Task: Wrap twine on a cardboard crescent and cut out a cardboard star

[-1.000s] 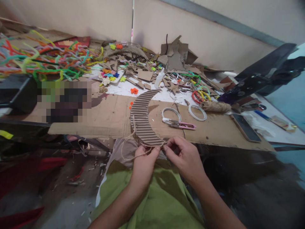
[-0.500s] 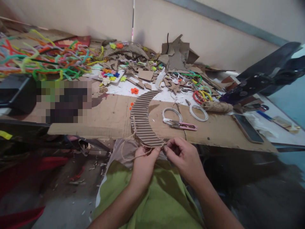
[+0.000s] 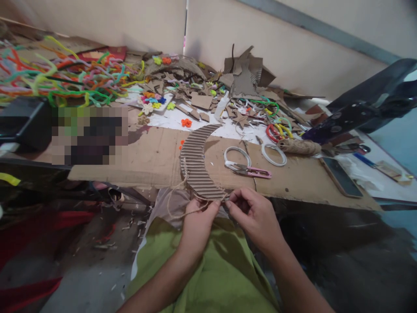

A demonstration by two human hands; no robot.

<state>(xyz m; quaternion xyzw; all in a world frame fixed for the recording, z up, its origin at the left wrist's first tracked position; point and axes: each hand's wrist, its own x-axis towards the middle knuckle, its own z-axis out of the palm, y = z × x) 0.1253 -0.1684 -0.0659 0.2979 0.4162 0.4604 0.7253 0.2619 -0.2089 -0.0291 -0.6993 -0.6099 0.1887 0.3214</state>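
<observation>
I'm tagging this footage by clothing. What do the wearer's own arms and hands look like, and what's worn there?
The left hand and right hand are bare; I see no gloves, rings, watch or sleeves up to the picture's edge. Green clothing covers the lap.

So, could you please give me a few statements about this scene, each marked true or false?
1. The left hand holds the corrugated crescent at its near end. True.
2. The right hand is at that same end. True.
3. The phone lies to the right of the pink snips. True.
4. The right hand holds the snips. False: they lie at a white ring.
5. The crescent's upper face is smooth. False: it is ridged.
</observation>
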